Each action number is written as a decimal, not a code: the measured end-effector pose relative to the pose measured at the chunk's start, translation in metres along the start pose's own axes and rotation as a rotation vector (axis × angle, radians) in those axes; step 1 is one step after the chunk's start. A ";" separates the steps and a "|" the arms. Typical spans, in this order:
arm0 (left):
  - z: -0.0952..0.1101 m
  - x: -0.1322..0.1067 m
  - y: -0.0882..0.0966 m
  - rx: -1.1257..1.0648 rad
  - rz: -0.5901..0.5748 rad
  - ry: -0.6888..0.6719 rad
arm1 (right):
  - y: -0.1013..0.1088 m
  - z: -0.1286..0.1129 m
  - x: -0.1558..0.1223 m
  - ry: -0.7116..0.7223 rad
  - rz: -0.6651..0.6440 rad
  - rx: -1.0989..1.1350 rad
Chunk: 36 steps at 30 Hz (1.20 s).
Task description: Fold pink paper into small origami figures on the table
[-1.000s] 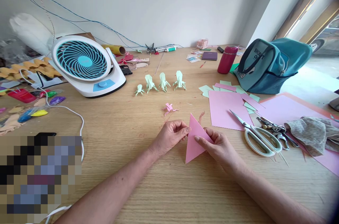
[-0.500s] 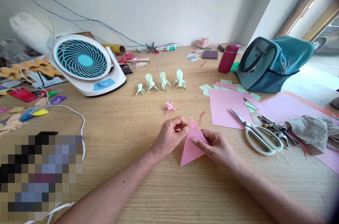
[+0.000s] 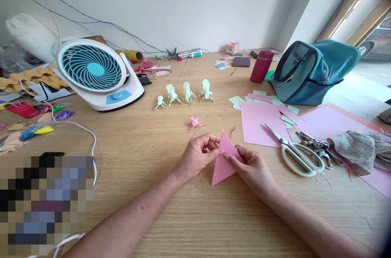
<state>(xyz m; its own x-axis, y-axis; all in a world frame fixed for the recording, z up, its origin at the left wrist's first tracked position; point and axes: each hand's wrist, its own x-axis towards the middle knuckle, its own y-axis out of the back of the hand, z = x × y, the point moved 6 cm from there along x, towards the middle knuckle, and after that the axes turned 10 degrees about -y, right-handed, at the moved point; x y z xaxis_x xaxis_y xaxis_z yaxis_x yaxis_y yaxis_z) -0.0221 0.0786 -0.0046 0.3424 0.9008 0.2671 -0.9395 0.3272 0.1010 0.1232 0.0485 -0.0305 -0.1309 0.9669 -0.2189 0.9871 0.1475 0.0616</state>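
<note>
A pink sheet of paper, folded to a triangle, is held between my two hands above the table. My left hand pinches its left edge between thumb and fingers. From the right, my right hand grips it, thumb on the front face and fingers behind. Beyond the hands lies a small pink origami figure with thin legs. Farther back stand several pale green origami figures in a row. To the right is a flat pink sheet.
White-handled scissors, a bunch of keys and a grey cloth lie on the right. Behind them stand a teal bag and a red flask. A white fan is at the left, with a white cable nearby.
The folded pink paper has shifted slightly up and to the right. My left fingers have slid down its left edge, closer to my right thumb.
</note>
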 end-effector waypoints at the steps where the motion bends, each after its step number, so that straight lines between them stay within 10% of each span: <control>1: -0.001 0.000 0.000 0.005 -0.006 0.017 | 0.001 -0.001 0.000 0.006 0.012 0.007; 36: -0.003 -0.003 -0.008 -0.150 -0.029 0.135 | 0.007 -0.001 0.001 0.027 0.027 0.197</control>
<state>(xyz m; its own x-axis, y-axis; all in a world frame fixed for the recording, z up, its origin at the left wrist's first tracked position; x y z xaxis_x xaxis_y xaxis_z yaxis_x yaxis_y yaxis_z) -0.0158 0.0736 -0.0089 0.3755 0.9170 0.1343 -0.9226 0.3837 -0.0401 0.1303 0.0510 -0.0290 -0.1043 0.9756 -0.1932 0.9889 0.0810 -0.1250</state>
